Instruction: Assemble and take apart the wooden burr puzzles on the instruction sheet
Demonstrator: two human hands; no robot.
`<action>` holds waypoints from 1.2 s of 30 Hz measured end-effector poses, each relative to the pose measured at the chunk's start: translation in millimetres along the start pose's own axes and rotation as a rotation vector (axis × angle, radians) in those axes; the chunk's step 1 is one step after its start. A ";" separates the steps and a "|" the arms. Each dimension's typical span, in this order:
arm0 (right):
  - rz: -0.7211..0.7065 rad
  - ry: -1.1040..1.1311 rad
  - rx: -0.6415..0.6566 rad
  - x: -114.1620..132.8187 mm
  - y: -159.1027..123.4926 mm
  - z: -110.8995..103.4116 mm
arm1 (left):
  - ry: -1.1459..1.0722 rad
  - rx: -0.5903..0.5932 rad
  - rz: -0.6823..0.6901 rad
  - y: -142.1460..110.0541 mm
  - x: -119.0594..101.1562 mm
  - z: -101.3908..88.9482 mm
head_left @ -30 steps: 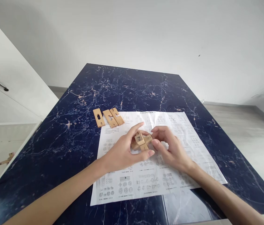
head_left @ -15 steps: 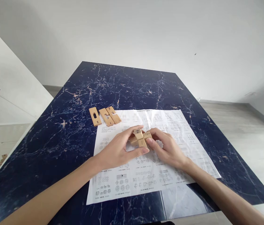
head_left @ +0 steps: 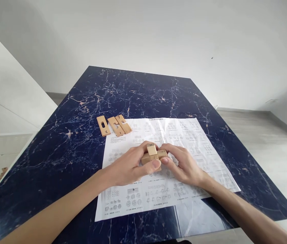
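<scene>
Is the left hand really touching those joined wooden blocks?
Touching. The head view shows the left hand around the joined wooden blocks, its thumb laid over the near block's face.

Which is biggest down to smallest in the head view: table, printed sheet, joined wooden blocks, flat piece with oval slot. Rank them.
1. Table
2. Printed sheet
3. Joined wooden blocks, partly hidden
4. Flat piece with oval slot

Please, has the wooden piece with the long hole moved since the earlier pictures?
No. Against the veined blue table, the wooden piece with the long hole keeps its place; only the view shifted.
</scene>
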State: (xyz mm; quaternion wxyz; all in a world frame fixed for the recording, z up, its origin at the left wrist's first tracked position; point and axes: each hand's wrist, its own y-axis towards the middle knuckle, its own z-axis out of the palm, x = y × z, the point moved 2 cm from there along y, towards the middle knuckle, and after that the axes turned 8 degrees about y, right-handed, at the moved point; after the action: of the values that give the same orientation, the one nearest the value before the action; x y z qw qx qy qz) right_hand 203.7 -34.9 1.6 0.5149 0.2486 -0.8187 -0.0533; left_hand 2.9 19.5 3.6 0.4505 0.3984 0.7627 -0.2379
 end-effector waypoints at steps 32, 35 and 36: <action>-0.174 -0.209 -0.056 1.9 -1.1 1.4 | -0.132 -0.163 0.110 3.0 -8.5 -16.5; -0.149 -0.200 -0.056 2.3 -0.6 -0.9 | -0.112 -0.190 0.116 3.6 -8.4 -16.9; -0.137 -0.193 -0.051 2.0 -0.5 -1.9 | -0.104 -0.197 0.121 3.6 -8.1 -16.8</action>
State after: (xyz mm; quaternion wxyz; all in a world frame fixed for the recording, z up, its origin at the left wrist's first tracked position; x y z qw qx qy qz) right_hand 204.8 -35.9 4.0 0.4350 0.2844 -0.8440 -0.1328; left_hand -0.2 30.5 18.7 0.5398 0.3846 0.7327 -0.1545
